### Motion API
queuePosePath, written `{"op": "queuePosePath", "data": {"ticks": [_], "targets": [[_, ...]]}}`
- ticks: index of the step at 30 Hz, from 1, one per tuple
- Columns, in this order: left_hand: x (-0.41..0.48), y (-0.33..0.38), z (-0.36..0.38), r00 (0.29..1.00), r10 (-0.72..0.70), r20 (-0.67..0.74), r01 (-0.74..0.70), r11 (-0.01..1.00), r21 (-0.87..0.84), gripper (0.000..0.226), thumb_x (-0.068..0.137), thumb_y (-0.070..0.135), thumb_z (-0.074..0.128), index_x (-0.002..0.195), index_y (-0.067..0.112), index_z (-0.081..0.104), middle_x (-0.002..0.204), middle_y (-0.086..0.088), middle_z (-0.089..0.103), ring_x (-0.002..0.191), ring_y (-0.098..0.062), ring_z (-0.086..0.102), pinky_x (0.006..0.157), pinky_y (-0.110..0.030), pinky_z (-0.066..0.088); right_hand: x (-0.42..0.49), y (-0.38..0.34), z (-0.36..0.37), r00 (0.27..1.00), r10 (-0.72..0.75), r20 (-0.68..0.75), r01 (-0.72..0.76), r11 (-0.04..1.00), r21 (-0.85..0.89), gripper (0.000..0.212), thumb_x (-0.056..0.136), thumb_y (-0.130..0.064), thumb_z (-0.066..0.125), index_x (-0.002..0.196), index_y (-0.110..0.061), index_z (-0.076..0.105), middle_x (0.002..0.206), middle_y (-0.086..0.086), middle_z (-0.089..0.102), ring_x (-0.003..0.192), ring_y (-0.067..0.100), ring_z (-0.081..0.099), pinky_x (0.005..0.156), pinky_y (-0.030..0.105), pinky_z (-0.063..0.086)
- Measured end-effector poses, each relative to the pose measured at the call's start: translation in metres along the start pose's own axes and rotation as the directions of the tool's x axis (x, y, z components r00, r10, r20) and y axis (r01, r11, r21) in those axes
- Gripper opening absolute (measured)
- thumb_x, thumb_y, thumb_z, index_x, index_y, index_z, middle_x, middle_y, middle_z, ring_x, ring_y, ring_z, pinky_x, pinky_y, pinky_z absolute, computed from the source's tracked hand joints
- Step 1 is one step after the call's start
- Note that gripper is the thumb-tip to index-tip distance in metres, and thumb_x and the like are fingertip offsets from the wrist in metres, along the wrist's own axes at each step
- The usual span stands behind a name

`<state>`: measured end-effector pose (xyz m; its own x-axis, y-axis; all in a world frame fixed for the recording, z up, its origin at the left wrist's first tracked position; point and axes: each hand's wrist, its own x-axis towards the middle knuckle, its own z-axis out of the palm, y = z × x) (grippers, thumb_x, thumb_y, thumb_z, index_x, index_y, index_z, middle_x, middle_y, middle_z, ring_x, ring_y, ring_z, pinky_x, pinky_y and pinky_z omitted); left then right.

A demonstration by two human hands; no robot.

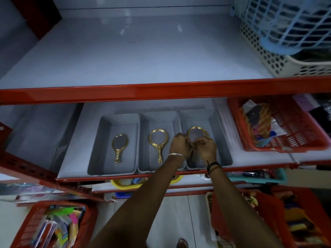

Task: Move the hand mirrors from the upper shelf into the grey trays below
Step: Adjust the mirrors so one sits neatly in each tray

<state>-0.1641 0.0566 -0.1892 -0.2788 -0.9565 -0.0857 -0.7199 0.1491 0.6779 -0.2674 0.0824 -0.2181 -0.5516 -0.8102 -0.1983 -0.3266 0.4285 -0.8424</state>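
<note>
I see three grey trays side by side: left tray (pixel 100 149), middle tray (pixel 143 158), right tray (pixel 222 151). Small oval gold mirror (pixel 119 147) lies flat far left of my fingers (pixel 180 136); round gold mirror (pixel 158 142) just left of them. Third gold mirror (pixel 196 132), handle hidden, sits directly beyond my fingertips, in right tray.

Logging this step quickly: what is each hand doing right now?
Left hand: closed on the gold mirror in the right grey tray.
Right hand: closed on the same mirror.
</note>
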Motion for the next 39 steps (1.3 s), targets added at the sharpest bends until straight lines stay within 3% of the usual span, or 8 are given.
{"op": "queuePosePath", "data": {"ticks": [5,10,15,20,25,28,34,39], "targets": [[0.006,0.018,0.048,0.974,-0.135,0.180,0.105,0.980,0.169,0.032,0.093,-0.003,0.042,0.123,-0.009,0.052,0.129,-0.026,0.053,0.119,-0.035,0.053,0.100,-0.035,0.045,0.022,0.026,-0.017,0.968,0.209,0.137,-0.178,0.962,-0.208,0.029,0.080,-0.010,0.061,0.052,-0.017,0.061,0.075,0.012,0.064,0.076,0.020,0.058,0.071,0.031,0.051],[0.013,0.017,0.073,0.942,-0.258,0.214,0.185,0.932,0.310,0.034,0.095,0.003,0.044,0.127,-0.007,0.048,0.134,-0.023,0.048,0.126,-0.036,0.046,0.105,-0.038,0.041,0.030,0.044,-0.015,0.921,0.296,0.254,-0.309,0.951,0.012,0.034,0.082,0.003,0.057,0.056,-0.016,0.068,0.082,0.016,0.071,0.086,0.030,0.065,0.092,0.048,0.054],[0.015,0.022,0.077,0.924,-0.322,0.207,0.267,0.929,0.256,0.038,0.087,0.001,0.058,0.124,-0.004,0.051,0.129,-0.024,0.054,0.123,-0.033,0.052,0.098,-0.037,0.049,0.033,0.052,-0.019,0.902,0.326,0.285,-0.332,0.943,-0.026,0.026,0.089,-0.004,0.052,0.109,0.006,0.066,0.115,0.024,0.065,0.094,0.025,0.061,0.091,0.033,0.052],[0.013,0.024,0.080,0.910,-0.365,0.197,0.334,0.926,0.175,0.024,0.090,-0.002,0.052,0.113,-0.007,0.060,0.119,-0.021,0.065,0.110,-0.029,0.063,0.090,-0.033,0.052,0.037,0.053,-0.024,0.906,0.302,0.295,-0.340,0.937,0.085,0.041,0.082,0.013,0.052,0.052,-0.011,0.066,0.063,0.008,0.063,0.067,0.027,0.060,0.071,0.041,0.055],[0.010,0.025,0.076,0.887,-0.413,0.209,0.401,0.911,0.099,0.026,0.093,0.005,0.051,0.114,-0.004,0.062,0.120,-0.017,0.066,0.111,-0.027,0.063,0.089,-0.030,0.052,0.036,0.048,-0.033,0.909,0.222,0.351,-0.215,0.975,-0.059,0.027,0.083,0.010,0.049,0.074,0.002,0.073,0.084,0.014,0.067,0.066,0.018,0.059,0.065,0.024,0.051],[0.009,0.024,0.074,0.893,-0.424,0.153,0.422,0.905,0.043,0.024,0.094,0.004,0.048,0.110,-0.004,0.065,0.117,-0.015,0.068,0.108,-0.025,0.065,0.088,-0.030,0.053,0.038,0.050,-0.034,0.903,0.229,0.363,-0.217,0.973,-0.074,0.023,0.085,0.008,0.050,0.091,0.008,0.073,0.096,0.020,0.071,0.079,0.022,0.061,0.081,0.031,0.054],[0.008,0.025,0.074,0.876,-0.438,0.203,0.435,0.898,0.062,0.029,0.095,0.006,0.046,0.117,-0.001,0.062,0.122,-0.015,0.066,0.112,-0.027,0.063,0.085,-0.027,0.051,0.040,0.051,-0.033,0.911,0.281,0.301,-0.288,0.957,-0.021,0.045,0.086,0.008,0.049,0.053,-0.019,0.061,0.072,0.007,0.064,0.085,0.028,0.061,0.093,0.045,0.054],[0.008,0.024,0.076,0.876,-0.461,0.145,0.467,0.884,-0.010,0.027,0.095,0.005,0.044,0.104,-0.005,0.068,0.112,-0.017,0.070,0.105,-0.027,0.067,0.086,-0.033,0.054,0.037,0.047,-0.035,0.901,0.296,0.318,-0.319,0.948,0.020,0.036,0.086,0.011,0.049,0.060,-0.009,0.065,0.078,0.012,0.065,0.065,0.022,0.061,0.057,0.023,0.057]]}}
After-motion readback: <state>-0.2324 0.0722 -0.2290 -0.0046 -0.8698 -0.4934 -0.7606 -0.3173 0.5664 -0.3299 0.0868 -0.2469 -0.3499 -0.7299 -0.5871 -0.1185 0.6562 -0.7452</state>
